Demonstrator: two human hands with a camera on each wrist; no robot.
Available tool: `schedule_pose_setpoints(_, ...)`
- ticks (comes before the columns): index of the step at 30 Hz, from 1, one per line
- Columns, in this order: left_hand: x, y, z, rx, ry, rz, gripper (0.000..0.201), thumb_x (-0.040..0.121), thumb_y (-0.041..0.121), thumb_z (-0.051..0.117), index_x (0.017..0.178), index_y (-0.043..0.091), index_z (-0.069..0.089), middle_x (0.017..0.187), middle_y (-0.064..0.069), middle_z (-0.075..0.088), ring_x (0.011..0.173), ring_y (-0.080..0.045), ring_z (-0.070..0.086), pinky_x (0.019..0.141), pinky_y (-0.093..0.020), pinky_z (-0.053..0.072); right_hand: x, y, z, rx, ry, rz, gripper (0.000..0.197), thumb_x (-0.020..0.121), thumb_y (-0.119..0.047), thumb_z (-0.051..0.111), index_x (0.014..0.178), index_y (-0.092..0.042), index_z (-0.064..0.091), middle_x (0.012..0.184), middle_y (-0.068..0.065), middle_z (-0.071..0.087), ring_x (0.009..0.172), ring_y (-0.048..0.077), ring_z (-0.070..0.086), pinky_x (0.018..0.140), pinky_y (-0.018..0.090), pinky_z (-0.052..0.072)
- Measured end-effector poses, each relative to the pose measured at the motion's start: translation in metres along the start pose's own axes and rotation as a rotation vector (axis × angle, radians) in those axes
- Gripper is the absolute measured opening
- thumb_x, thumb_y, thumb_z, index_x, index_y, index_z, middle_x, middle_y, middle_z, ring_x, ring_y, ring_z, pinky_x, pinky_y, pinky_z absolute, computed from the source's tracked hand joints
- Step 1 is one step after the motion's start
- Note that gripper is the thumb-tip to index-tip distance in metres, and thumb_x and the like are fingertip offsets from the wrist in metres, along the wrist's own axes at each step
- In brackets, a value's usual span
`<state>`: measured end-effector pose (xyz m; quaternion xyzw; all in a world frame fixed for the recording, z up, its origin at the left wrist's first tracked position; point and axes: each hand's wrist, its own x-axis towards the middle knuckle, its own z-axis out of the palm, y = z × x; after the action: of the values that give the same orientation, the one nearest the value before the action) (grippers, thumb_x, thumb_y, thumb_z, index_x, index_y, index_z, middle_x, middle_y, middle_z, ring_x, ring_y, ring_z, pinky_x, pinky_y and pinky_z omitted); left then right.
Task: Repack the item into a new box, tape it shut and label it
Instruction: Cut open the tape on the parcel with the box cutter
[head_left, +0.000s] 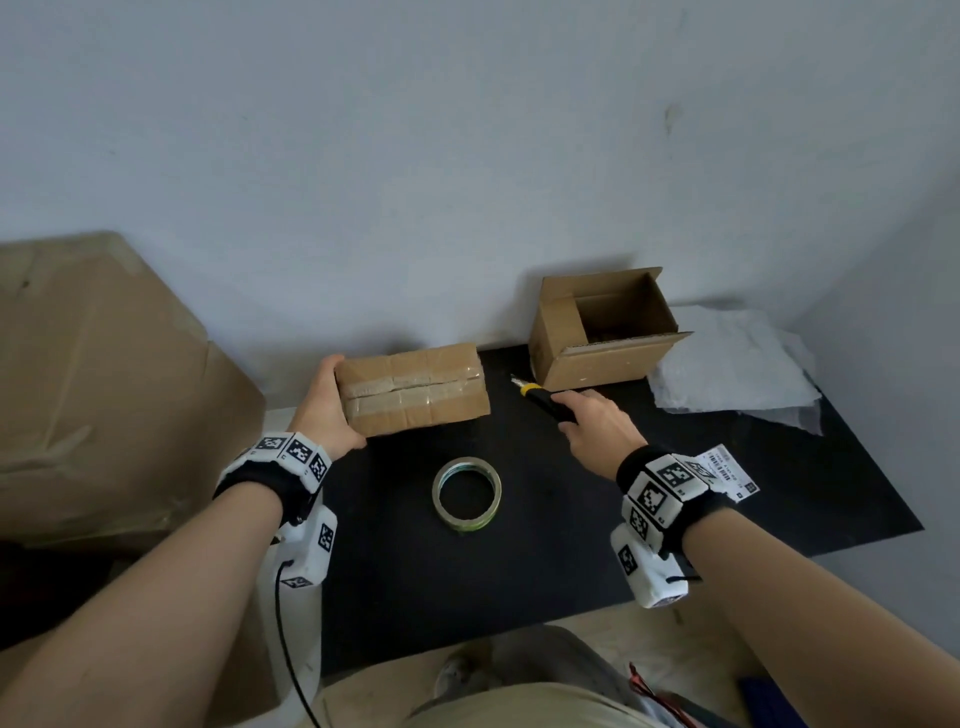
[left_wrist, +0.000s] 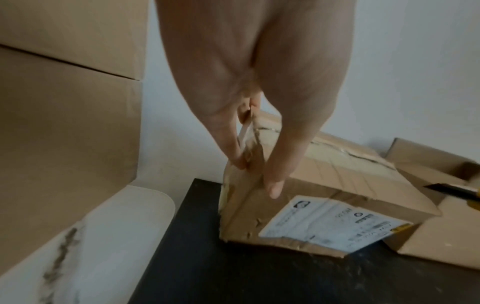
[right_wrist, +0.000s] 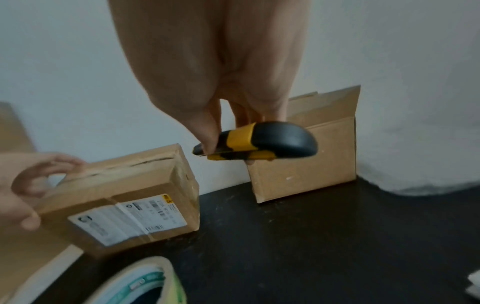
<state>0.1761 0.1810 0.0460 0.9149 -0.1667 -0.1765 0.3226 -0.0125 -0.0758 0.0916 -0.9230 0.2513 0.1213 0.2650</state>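
A taped cardboard parcel (head_left: 413, 389) stands tilted on the black mat (head_left: 571, 519), its white shipping label (left_wrist: 332, 223) on the near side face. My left hand (head_left: 330, 410) grips the parcel's left end, thumb on the near side and fingers over the top (left_wrist: 272, 181). My right hand (head_left: 597, 423) holds a black and yellow utility knife (head_left: 545, 397) just right of the parcel, blade end toward it; the knife (right_wrist: 257, 144) is clear in the right wrist view. An open empty cardboard box (head_left: 602, 330) stands behind the knife. A tape roll (head_left: 466, 493) lies flat in front.
A big cardboard box (head_left: 104, 384) stands at the left beside the mat. White plastic wrapping (head_left: 737, 369) lies at the back right. A white printed label (head_left: 727, 470) lies by my right wrist. The wall runs close behind the boxes.
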Motion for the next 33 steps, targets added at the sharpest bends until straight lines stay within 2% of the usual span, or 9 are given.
schedule_pose_setpoints(6, 0.015, 0.002, -0.002, 0.052, -0.096, -0.163, 0.122, 0.058, -0.002, 0.084, 0.150, 0.010, 0.005, 0.150, -0.013, 0.026, 0.137, -0.030, 0.029, 0.112, -0.041, 0.029, 0.010, -0.006, 0.005, 0.343, -0.100, 0.036, 0.047, 0.095, -0.010, 0.050, 0.140, -0.017, 0.039, 0.137, 0.009, 0.047, 0.125, 0.022, 0.047, 0.099, 0.034, 0.044)
schedule_pose_setpoints(12, 0.023, 0.000, -0.001, 0.147, -0.154, -0.081, 0.102, 0.066, 0.001, 0.079, 0.148, 0.012, 0.019, 0.150, -0.015, 0.025, 0.135, -0.032, 0.032, 0.110, -0.041, 0.032, 0.023, -0.005, 0.014, 0.740, -0.175, 0.202, 0.043, 0.095, -0.005, 0.045, 0.138, -0.012, 0.041, 0.119, 0.012, 0.060, 0.105, 0.022, 0.062, 0.095, 0.042, 0.050)
schedule_pose_setpoints(15, 0.022, 0.007, 0.000, 0.309, -0.176, -0.065, 0.096, 0.073, 0.022, 0.077, 0.148, 0.019, 0.017, 0.157, -0.012, -0.003, 0.144, -0.036, 0.006, 0.116, -0.048, 0.018, 0.027, -0.004, 0.016, 0.930, -0.213, 0.274, 0.042, 0.095, -0.003, 0.043, 0.137, -0.009, 0.040, 0.116, 0.016, 0.060, 0.104, 0.027, 0.062, 0.094, 0.045, 0.050)
schedule_pose_setpoints(17, 0.020, 0.014, 0.005, 0.421, -0.193, 0.015, 0.086, 0.082, 0.041, 0.067, 0.149, 0.027, 0.015, 0.158, -0.006, -0.010, 0.145, -0.031, -0.005, 0.116, -0.053, 0.007, 0.028, -0.003, 0.014, 1.024, -0.243, 0.302, 0.045, 0.094, -0.002, 0.046, 0.137, -0.007, 0.039, 0.117, 0.018, 0.059, 0.101, 0.027, 0.063, 0.085, 0.040, 0.053)
schedule_pose_setpoints(19, 0.019, 0.022, 0.010, 0.501, -0.212, 0.112, 0.072, 0.089, 0.049, 0.053, 0.148, 0.034, 0.015, 0.158, -0.002, -0.009, 0.145, -0.027, -0.005, 0.116, -0.053, 0.002, 0.029, -0.002, 0.014, 0.977, -0.255, 0.271, 0.050, 0.090, 0.001, 0.051, 0.138, -0.007, 0.038, 0.119, 0.017, 0.060, 0.101, 0.025, 0.064, 0.084, 0.039, 0.053)
schedule_pose_setpoints(21, 0.021, 0.025, 0.014, 0.520, -0.212, 0.145, 0.063, 0.091, 0.051, 0.046, 0.147, 0.037, 0.020, 0.159, -0.002, -0.004, 0.145, -0.027, -0.004, 0.116, -0.054, 0.001, 0.031, 0.001, 0.013, 0.887, -0.247, 0.230, 0.054, 0.087, 0.005, 0.054, 0.137, -0.008, 0.039, 0.120, 0.015, 0.061, 0.106, 0.024, 0.063, 0.094, 0.044, 0.050)
schedule_pose_setpoints(26, 0.033, 0.030, 0.010, 0.493, -0.225, 0.109, 0.059, 0.083, 0.052, 0.059, 0.135, 0.037, 0.037, 0.156, -0.013, 0.013, 0.144, -0.031, 0.004, 0.114, -0.059, 0.006, 0.037, 0.007, 0.005, 0.733, -0.226, 0.177, 0.054, 0.086, 0.001, 0.059, 0.136, -0.011, 0.043, 0.127, 0.010, 0.054, 0.113, 0.021, 0.055, 0.099, 0.044, 0.047)
schedule_pose_setpoints(30, 0.037, 0.036, 0.002, 0.482, -0.238, 0.130, 0.072, 0.071, 0.053, 0.071, 0.132, 0.032, 0.037, 0.142, -0.006, 0.037, 0.131, -0.027, 0.035, 0.109, -0.057, 0.025, 0.045, 0.010, -0.003, 0.676, -0.205, 0.146, 0.051, 0.085, -0.003, 0.062, 0.133, -0.014, 0.048, 0.125, 0.010, 0.057, 0.114, 0.021, 0.056, 0.099, 0.043, 0.047)
schedule_pose_setpoints(33, 0.035, 0.042, -0.002, 0.480, -0.226, 0.141, 0.091, 0.067, 0.050, 0.077, 0.140, 0.024, 0.030, 0.139, -0.007, 0.040, 0.125, -0.026, 0.042, 0.105, -0.047, 0.035, 0.048, 0.008, -0.011, 0.662, -0.201, 0.111, 0.051, 0.084, -0.002, 0.063, 0.129, -0.021, 0.050, 0.118, 0.008, 0.061, 0.107, 0.022, 0.061, 0.094, 0.044, 0.051)
